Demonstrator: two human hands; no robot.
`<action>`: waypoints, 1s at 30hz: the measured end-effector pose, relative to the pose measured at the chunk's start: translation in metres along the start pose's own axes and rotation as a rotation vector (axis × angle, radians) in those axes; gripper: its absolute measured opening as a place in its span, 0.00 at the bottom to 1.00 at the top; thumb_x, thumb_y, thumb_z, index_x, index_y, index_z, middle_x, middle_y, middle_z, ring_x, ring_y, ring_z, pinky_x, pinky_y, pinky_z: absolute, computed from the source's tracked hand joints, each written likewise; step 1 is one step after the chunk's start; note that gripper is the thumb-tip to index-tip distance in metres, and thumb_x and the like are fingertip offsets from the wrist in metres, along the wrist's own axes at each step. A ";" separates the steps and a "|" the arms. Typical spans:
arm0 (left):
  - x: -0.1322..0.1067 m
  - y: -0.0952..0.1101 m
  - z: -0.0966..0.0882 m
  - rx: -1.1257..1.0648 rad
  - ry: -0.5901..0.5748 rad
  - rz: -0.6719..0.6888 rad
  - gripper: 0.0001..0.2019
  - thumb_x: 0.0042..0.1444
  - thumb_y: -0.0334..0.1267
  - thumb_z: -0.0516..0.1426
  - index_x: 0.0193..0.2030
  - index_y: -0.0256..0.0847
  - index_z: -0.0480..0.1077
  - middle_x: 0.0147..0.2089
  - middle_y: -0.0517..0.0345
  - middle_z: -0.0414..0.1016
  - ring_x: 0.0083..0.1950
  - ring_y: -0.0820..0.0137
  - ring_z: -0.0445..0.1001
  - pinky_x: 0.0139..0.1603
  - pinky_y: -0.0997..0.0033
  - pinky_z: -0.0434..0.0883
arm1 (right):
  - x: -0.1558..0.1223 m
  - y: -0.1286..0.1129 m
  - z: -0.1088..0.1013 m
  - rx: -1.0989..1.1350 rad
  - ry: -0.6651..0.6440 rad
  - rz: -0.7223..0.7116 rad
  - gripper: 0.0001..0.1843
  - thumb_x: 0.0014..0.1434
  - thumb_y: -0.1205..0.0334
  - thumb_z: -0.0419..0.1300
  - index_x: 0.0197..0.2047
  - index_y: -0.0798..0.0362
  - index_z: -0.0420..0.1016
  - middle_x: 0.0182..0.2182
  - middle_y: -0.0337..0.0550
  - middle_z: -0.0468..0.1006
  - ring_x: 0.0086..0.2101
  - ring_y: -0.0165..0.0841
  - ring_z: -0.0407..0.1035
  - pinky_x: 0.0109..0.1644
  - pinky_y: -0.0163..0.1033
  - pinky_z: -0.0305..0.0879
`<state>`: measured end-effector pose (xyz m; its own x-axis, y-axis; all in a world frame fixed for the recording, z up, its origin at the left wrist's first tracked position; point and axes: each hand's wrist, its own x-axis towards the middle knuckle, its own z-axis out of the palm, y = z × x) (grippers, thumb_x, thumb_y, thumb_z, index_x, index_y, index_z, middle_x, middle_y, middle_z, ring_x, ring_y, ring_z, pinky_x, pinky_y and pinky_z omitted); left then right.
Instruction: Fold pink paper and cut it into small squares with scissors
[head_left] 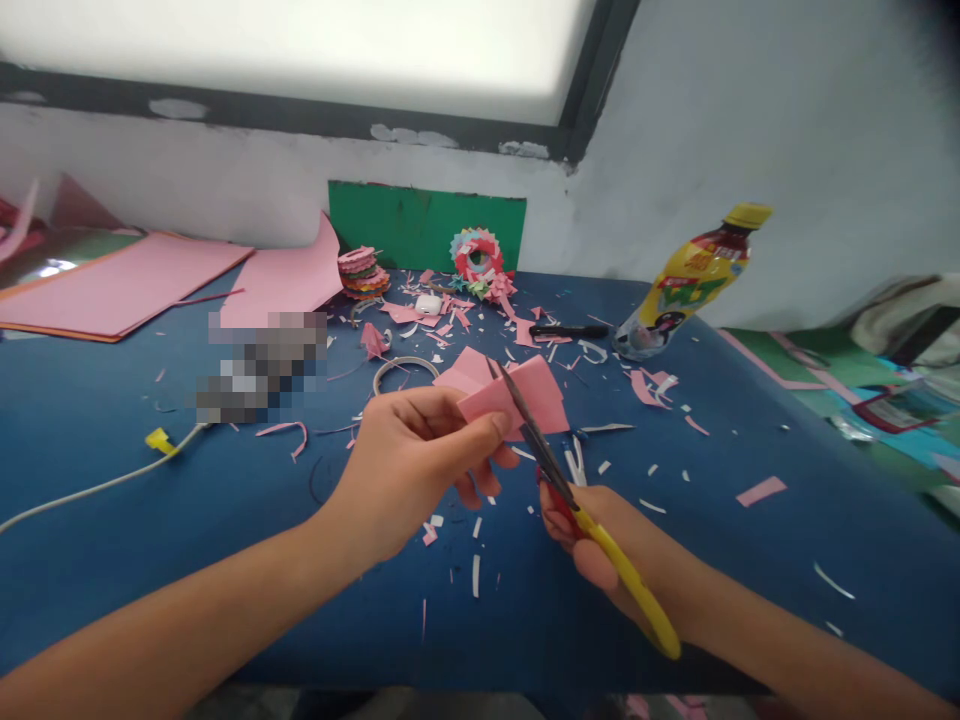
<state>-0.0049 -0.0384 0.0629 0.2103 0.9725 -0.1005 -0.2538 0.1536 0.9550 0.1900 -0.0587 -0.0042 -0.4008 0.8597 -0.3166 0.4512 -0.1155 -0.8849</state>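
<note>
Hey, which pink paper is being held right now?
The pink piece pinched in the left hand, with scissors at it; the large pink sheets and loose scraps lie on the table.

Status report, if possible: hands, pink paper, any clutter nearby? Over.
Left hand pinching pink paper. Right hand holding scissors, blades at the paper. Scraps scattered on blue table.

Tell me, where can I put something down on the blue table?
Try the bare patch of table between the cable and left arm. Another, nearly bare, lies between the pink sheets and cable. Scraps dot the right side and crowd thickest between the green board and scissors.
</note>
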 end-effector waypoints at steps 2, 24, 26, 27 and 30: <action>0.000 0.000 0.000 -0.003 0.007 -0.001 0.09 0.45 0.35 0.61 0.18 0.37 0.68 0.18 0.64 0.73 0.14 0.79 0.66 0.13 0.83 0.64 | 0.002 0.004 0.001 -0.020 0.018 -0.005 0.06 0.52 0.61 0.51 0.25 0.51 0.62 0.17 0.36 0.68 0.20 0.28 0.60 0.22 0.32 0.54; 0.009 -0.008 -0.001 0.076 -0.190 -0.044 0.12 0.52 0.45 0.56 0.29 0.37 0.67 0.26 0.61 0.68 0.24 0.77 0.66 0.15 0.84 0.66 | 0.028 -0.010 -0.055 -0.875 0.489 -0.100 0.17 0.51 0.49 0.56 0.37 0.54 0.70 0.30 0.45 0.76 0.28 0.36 0.69 0.30 0.36 0.61; 0.011 -0.011 -0.002 0.070 -0.208 -0.090 0.12 0.53 0.45 0.56 0.29 0.37 0.66 0.27 0.60 0.66 0.25 0.77 0.66 0.15 0.84 0.66 | 0.032 -0.005 -0.058 -0.894 0.476 -0.143 0.20 0.53 0.51 0.55 0.44 0.56 0.69 0.39 0.49 0.76 0.36 0.38 0.71 0.37 0.38 0.64; 0.013 -0.012 -0.003 0.056 -0.212 -0.120 0.12 0.53 0.46 0.56 0.29 0.37 0.66 0.27 0.60 0.66 0.26 0.77 0.66 0.16 0.84 0.67 | 0.033 -0.003 -0.058 -0.901 0.467 -0.170 0.21 0.53 0.52 0.55 0.46 0.57 0.69 0.42 0.50 0.75 0.39 0.39 0.70 0.40 0.39 0.64; 0.016 -0.016 -0.004 -0.011 -0.204 -0.214 0.15 0.52 0.48 0.56 0.31 0.36 0.65 0.28 0.59 0.64 0.26 0.77 0.66 0.15 0.84 0.66 | 0.035 0.002 -0.056 -0.966 0.453 -0.245 0.20 0.54 0.54 0.55 0.47 0.57 0.70 0.43 0.50 0.74 0.41 0.40 0.69 0.43 0.41 0.64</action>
<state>-0.0017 -0.0246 0.0445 0.4451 0.8628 -0.2396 -0.1936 0.3540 0.9150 0.2218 -0.0009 0.0023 -0.3237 0.9322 0.1618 0.9135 0.3525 -0.2033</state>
